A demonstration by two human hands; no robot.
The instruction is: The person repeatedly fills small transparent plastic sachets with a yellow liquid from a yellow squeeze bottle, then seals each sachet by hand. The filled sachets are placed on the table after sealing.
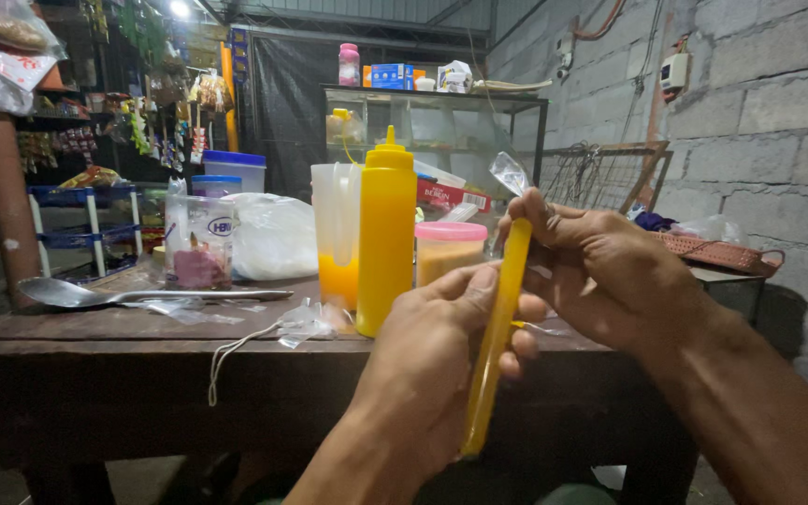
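Two bare hands meet near the middle of the view, working on a long thin plastic tube (496, 337) filled with yellow-orange liquid. The left hand (441, 360) is closed around the tube's lower half, thumb pressed along its side, holding it nearly upright just in front of the near table edge. The right hand (600, 271) pinches the tube's top, fingers closed on the clear empty plastic tail (509, 172) that sticks up above the fill. This looks like the sealing stage: the tube appears full, and the loose tail seems ready to be twisted or knotted. That would call for a tight pinch just above the liquid, with the tube kept upright so nothing leaks.

Behind the hands stands a dark wooden table (95, 327). On it, just beyond the left hand, is a tall yellow squeeze bottle (386, 234), with a clear pitcher (337, 234) partly filled with orange liquid just to its left. A pink-lidded tub (450, 248) sits to the bottle's right. Farther left lie a metal ladle (95, 295), a clear jar (198, 241) and a white plastic bag (275, 236). Scraps of plastic and a white string (236, 351) litter the near edge. The bottle stands close to the hands and could be knocked. A grey block wall (759, 122) rises on the right.
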